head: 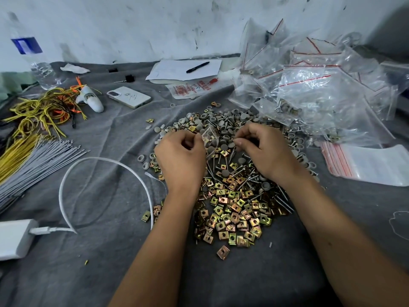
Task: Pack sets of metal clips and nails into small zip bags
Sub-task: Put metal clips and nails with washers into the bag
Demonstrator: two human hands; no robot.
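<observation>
Here, little writing can be read: the water bottle (33,60) at the upper left of the frame carries a blue label with no legible words, and the flat plastic packet (194,87) at upper centre bears red printed characters too blurred to make out. Beside it lies a sheet of paper (186,68) with a black pen (197,67) on top.

At the upper right, a heap of clear zip bags (321,85) with red seal lines is piled against the wall; some hold small screws and grey caps. Below it, at the right edge, lies a flat stack of empty zip bags (365,165).

In the centre of the grey cloth (110,251), the left hand (180,158) has its fingers curled, pinching the edge of a small zip bag (210,139) held over the pile. The right hand (263,149) also has curled fingers at the bag's other side; whether it pinches the bag or a small part, I cannot tell.

Under both hands spread brass-coloured metal clips (230,213), nails (281,200) and grey round caps (221,120). A white smartphone (129,97) lies face down at upper left of centre
</observation>
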